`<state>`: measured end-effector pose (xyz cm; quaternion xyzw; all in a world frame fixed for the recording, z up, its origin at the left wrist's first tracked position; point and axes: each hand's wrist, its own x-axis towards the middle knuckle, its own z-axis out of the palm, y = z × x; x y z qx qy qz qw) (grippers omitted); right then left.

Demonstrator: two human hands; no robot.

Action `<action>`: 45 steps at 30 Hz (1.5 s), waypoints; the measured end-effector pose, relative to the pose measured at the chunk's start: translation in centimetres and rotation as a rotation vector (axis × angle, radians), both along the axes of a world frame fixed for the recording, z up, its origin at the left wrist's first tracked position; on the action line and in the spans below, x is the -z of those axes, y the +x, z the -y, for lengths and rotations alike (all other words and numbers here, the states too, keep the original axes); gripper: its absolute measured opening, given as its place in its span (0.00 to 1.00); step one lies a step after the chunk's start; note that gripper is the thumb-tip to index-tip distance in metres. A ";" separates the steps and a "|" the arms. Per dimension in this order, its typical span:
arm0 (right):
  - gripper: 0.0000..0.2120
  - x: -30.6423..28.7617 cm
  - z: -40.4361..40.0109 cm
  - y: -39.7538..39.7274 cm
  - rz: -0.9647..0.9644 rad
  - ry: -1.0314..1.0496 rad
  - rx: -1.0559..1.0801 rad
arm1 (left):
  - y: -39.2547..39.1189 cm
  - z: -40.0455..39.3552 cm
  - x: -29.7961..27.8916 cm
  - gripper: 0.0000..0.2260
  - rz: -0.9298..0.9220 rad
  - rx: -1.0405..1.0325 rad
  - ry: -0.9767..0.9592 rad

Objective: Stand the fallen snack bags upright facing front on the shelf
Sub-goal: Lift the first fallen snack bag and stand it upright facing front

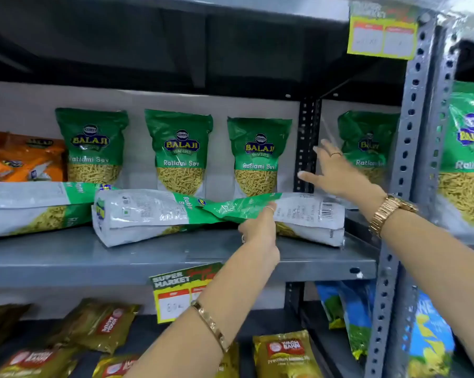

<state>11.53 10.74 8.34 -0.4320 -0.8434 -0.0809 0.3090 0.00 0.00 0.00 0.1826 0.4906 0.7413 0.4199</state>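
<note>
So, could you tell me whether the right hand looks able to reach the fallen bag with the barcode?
Probably yes: the right hand hovers open just above the barcode bag, with nothing between them.

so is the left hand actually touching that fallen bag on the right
Touching. The head view shows the left hand pinching the green top edge of the fallen Ratlami Sev bag, fingers wrapped over it.

My arms are bare, no sleeves. On my right hand [342, 175] sit a thin ring and a gold link watch [391, 212]; my left hand [259, 236] has rings and a gold bangle [212, 324].
</note>
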 end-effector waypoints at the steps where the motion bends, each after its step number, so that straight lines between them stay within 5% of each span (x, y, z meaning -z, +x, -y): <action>1: 0.38 0.1 -0.8 -0.4 -0.008 -0.075 0.015 | 0.4 -0.6 -0.2 0.33 0.028 0.014 0.003; 8: 0.42 1.6 -4.7 -1.8 -0.045 -0.672 -0.039 | 1.7 -3.9 -1.2 0.29 0.073 0.190 -0.041; 11: 0.32 2.2 -5.5 -1.8 -0.118 -0.667 -0.059 | 2.7 -4.0 -1.0 0.26 0.084 0.126 -0.025; 14: 0.40 2.7 -6.0 -1.8 -0.255 -0.687 -0.034 | 3.3 -4.0 -0.5 0.25 0.018 0.043 0.020; 19: 0.26 3.0 -5.1 -1.2 -0.453 -0.588 0.047 | 3.0 -4.4 -0.1 0.23 -0.074 0.004 0.115; 28: 0.19 3.9 -1.6 -2.7 -1.044 -0.804 -0.344 | -1.1 -3.6 -2.8 0.25 -0.717 -0.068 0.352; 31: 0.18 4.4 -1.2 -3.9 -1.062 -0.795 -0.430 | -3.5 -3.4 -3.2 0.25 -0.840 0.000 0.353; 36: 0.42 6.3 -1.5 -5.6 -0.976 -0.744 -0.360 | -6.7 -3.9 -2.5 0.25 -0.992 0.080 0.308; 42: 0.28 7.7 -1.0 -5.8 -1.001 -0.646 -0.392 | -6.9 -4.2 -1.9 0.24 -0.944 0.124 0.287; 45: 0.31 8.2 -0.5 -5.4 -0.944 -0.523 -0.295 | -6.7 -4.1 -2.4 0.20 -0.731 0.176 0.220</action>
